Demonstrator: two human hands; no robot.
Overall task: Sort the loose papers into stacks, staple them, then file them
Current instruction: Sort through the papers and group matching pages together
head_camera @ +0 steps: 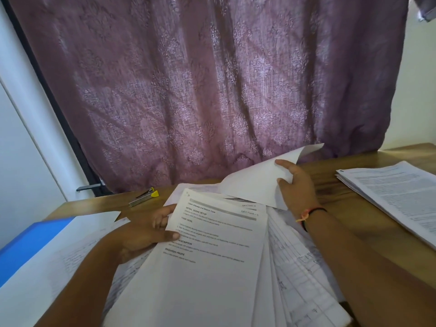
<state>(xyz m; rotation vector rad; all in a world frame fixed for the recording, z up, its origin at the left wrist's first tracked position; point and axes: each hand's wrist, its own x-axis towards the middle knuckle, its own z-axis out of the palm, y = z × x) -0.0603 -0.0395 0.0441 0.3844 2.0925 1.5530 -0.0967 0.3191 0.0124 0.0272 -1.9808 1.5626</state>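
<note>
While sorting looks only partly done to me, the head view reads like this: low centre, the left hand (146,234) grips a fanned bundle of loose papers (212,267), thumb on the top printed page. Right of centre, the right hand (297,185) pinches one lifted sheet (254,182), curled above the bundle. One stack (396,197) lies at the right edge on the table (335,204); more pages rest lower left over a blue folder (28,241). The stapler (144,197) sits apart from both hands at centre left, so I judge stapling and filing remain.
</note>
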